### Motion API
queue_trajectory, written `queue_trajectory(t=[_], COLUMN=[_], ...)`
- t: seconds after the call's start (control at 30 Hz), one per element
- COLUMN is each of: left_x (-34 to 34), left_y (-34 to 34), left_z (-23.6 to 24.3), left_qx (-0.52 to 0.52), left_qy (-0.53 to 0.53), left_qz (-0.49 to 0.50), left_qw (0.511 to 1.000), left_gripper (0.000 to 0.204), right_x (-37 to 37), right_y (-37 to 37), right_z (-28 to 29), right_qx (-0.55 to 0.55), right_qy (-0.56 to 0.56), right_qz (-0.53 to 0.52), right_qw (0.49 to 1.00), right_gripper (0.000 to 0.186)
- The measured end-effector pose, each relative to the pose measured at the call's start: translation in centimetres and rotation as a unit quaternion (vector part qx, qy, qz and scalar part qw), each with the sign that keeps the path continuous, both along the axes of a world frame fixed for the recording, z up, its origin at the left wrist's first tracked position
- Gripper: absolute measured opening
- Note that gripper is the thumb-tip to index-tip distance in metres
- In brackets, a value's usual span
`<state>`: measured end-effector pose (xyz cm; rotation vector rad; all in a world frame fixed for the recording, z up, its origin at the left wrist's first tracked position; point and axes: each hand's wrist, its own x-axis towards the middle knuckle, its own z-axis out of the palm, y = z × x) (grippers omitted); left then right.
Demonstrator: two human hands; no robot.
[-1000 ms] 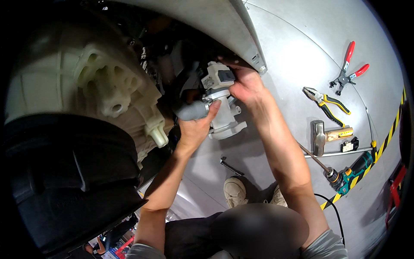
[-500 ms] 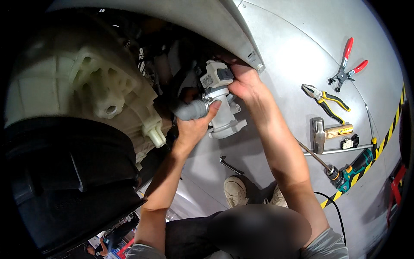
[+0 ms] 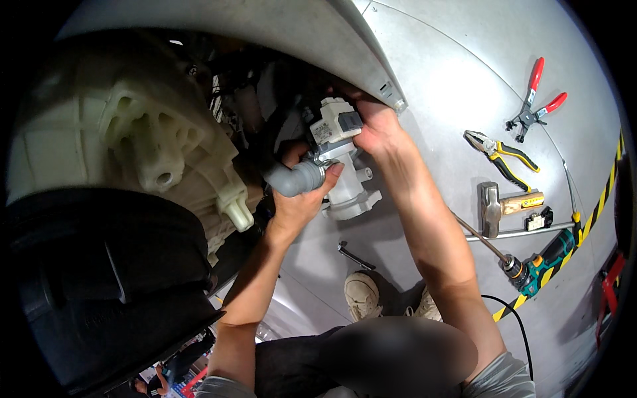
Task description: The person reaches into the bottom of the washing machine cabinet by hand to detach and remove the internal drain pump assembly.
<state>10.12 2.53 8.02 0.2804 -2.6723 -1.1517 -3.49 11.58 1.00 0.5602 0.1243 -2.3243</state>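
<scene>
grey floor (image 3: 434, 156), brightly lit, spreads to the right of an opened machine. the left hand (image 3: 297, 205) is wrapped around a grey elbow hose (image 3: 286, 180), thumb laid along its clamped end, where it meets a whitish pump (image 3: 346, 192). the right hand (image 3: 377, 129) reaches behind the pump's boxy head; its fingers are hidden, so i cannot tell how they grip. the pump is at the machine's open side, just left of the lower corner of a grey panel (image 3: 325, 33). left of the hose are a cream plastic tub (image 3: 156, 142) and a black cover (image 3: 113, 259). near one shoe (image 3: 361, 295) lies a small dark piece (image 3: 356, 256). toward the floor's taped edge come red-handled pliers (image 3: 529, 118), yellow-and-black pliers (image 3: 494, 147), a hammer (image 3: 491, 209), a small black-and-white part (image 3: 539, 219) and a teal drill (image 3: 529, 277), the drill touching the striped tape (image 3: 602, 196).
</scene>
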Motion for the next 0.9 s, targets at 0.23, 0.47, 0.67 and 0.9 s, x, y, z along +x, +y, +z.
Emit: queue_trajectory(t=[0.23,0.47,0.67,0.9], left_x=[-0.3,-0.3,-0.4,-0.1], left_y=[0.4,0.3,0.5,0.0], left_z=[0.3,0.3,0.5,-0.1], left_qx=[0.011,0.007,0.037,0.078], left_qy=[-0.010,-0.007,-0.029,-0.054], left_qz=[0.015,0.006,0.019,0.036], left_qw=[1.000,1.000,0.999,0.995], left_gripper=[0.041,0.041,0.039,0.039], right_x=[0.0,0.1,0.1,0.1], right_y=[-0.3,-0.1,0.2,0.3], right_z=[0.1,0.5,1.2,1.6], right_qx=[0.028,0.034,0.032,0.051], right_qy=[-0.014,-0.020,-0.002,0.013], right_qz=[-0.005,-0.015,-0.020,-0.006], right_qw=[0.999,0.999,0.999,0.999], right_gripper=[0.009,0.008,0.010,0.009])
